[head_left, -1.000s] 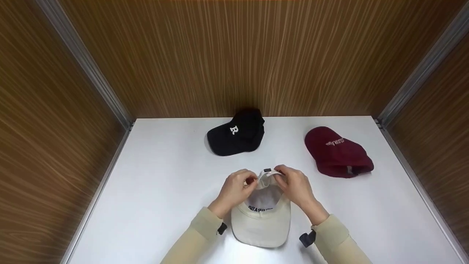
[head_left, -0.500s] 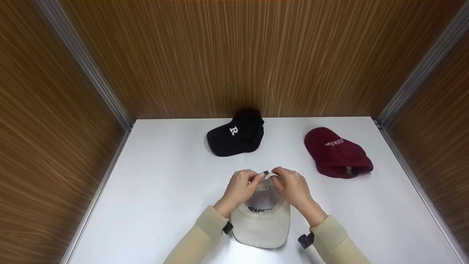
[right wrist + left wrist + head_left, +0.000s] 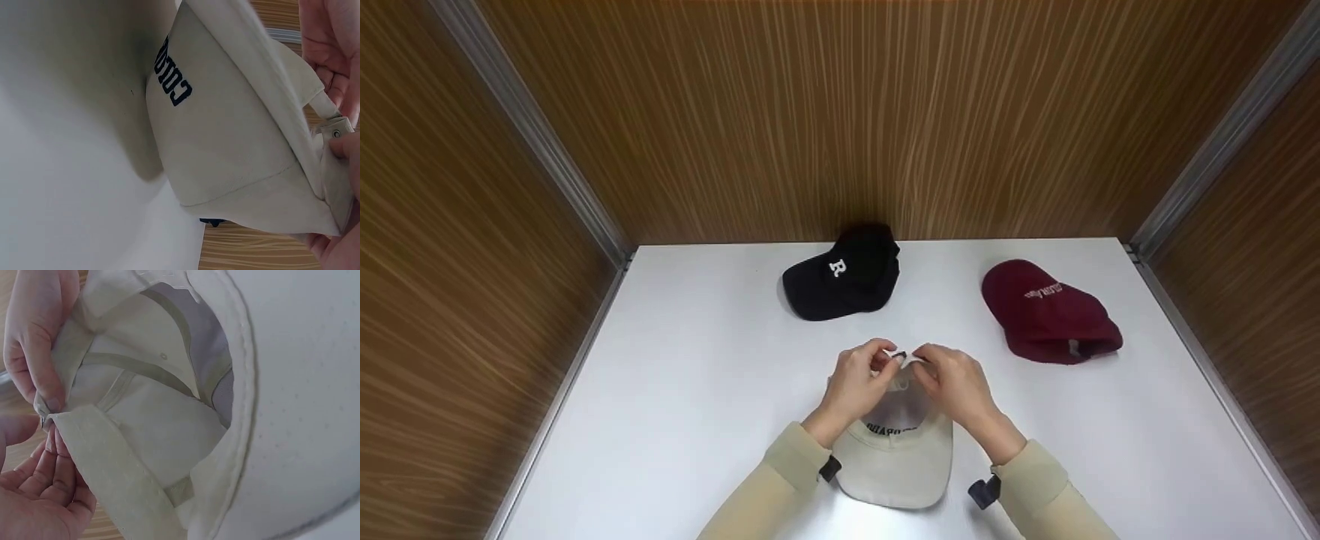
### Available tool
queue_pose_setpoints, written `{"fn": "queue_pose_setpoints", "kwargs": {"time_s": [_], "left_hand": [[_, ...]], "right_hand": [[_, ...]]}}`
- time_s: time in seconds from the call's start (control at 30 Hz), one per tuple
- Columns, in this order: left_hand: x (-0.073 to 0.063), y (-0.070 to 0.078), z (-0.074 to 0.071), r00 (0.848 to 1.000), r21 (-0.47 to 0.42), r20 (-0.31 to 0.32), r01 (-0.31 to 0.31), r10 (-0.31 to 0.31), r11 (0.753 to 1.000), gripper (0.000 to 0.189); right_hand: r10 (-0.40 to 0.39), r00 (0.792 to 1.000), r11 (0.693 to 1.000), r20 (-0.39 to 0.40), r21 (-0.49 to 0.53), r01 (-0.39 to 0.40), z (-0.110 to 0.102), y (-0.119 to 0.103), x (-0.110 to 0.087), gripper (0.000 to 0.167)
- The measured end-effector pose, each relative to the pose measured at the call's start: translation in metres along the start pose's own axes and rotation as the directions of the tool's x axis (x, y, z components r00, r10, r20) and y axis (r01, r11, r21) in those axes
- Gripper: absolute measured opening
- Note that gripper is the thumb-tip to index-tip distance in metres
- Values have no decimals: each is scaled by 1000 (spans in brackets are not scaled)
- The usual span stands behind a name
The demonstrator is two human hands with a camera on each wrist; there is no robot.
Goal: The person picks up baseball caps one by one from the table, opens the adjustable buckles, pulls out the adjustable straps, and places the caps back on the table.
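A cream baseball cap [image 3: 894,472] sits on the white table with its brim toward me and its inside showing. Dark lettering shows through its opening, and navy letters [image 3: 172,76] stand on the front in the right wrist view. My left hand [image 3: 851,381] pinches the cap's back strap beside a small dark buckle [image 3: 900,355]. From the other side, my right hand [image 3: 960,381] pinches the strap between thumb and fingers. A metal eyelet [image 3: 337,134] shows on the strap in the right wrist view. Fingers partly hide where the strap meets the buckle.
Behind the hands lies a black cap [image 3: 847,281] with a white R. A maroon cap [image 3: 1050,315] rests to the right. Brown wood-grain panels [image 3: 840,120] enclose the white table [image 3: 697,352] at the back and sides.
My left hand has shifted right and pinches nearer the dark buckle, which has tilted and become partly covered. The right hand stays almost in place on the strap. The other caps stay put.
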State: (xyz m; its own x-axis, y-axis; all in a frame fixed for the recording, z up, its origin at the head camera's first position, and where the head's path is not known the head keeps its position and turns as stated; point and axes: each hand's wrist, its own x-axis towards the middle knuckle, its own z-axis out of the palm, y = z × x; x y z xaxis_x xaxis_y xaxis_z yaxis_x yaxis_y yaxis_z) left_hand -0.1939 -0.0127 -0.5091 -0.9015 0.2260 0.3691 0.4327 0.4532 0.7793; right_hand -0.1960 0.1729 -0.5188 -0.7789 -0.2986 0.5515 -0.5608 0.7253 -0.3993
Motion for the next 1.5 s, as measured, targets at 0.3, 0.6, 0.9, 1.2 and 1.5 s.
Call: {"fn": "queue_pose_setpoints", "kwargs": {"time_s": [0.3, 0.6, 0.9, 1.2, 1.5], "left_hand": [[1, 2, 1, 999, 54, 6, 47, -48, 997, 23], [3, -1, 0, 994, -35, 39, 106, -105, 994, 21], [2, 1, 2, 988, 45, 71, 136, -139, 990, 17], [-1, 0, 3, 987, 41, 94, 128, -132, 991, 19], [-2, -6, 5, 991, 1, 97, 89, -89, 996, 18]], "right_hand": [[-47, 999, 999, 27, 5, 47, -2, -3, 0, 10], [-88, 995, 996, 44, -17, 89, -5, -3, 0, 2], [-80, 996, 997, 43, -13, 80, -2, -1, -3, 9], [-60, 997, 996, 52, 71, 56, 1, 2, -6, 12], [-44, 994, 979, 100, 203, 23, 2, 5, -6, 12]]}}
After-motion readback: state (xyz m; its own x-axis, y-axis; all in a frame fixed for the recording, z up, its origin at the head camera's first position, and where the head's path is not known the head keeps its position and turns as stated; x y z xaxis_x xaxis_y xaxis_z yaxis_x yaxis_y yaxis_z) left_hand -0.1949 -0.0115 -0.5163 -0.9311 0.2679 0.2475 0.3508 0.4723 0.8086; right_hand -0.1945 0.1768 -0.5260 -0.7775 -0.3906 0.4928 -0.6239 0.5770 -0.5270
